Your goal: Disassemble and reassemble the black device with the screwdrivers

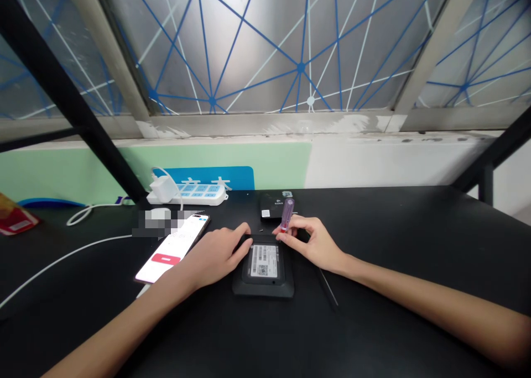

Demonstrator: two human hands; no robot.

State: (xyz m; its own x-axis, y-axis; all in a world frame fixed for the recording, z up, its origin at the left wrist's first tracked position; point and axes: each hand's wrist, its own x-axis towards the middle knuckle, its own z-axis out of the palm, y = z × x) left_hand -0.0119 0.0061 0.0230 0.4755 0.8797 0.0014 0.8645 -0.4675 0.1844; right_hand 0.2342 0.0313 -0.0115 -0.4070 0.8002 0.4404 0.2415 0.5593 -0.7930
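A flat black casing lay bottom-up on the black table, directly in front of the person. Set into its recessed middle was a grey panel carrying a white label with barcodes. Further back, the white power strip had a white charger plugged into its left end, and a white cable trailed off across the table.

The left hand rested palm down on the casing's far left corner, with the fingers laid loosely together and nearly straight, gripping nothing. The right hand was pinched narrowly around a purple-handled screwdriver, which stood upright with its tip down at the casing's far edge. I could not tell exactly what the tip met.

A phone with a lit screen lay just left of the left hand. A smaller black box sat just behind the screwdriver. A thin dark rod lay on the table under the right wrist, and a red packet sat at the far left edge.
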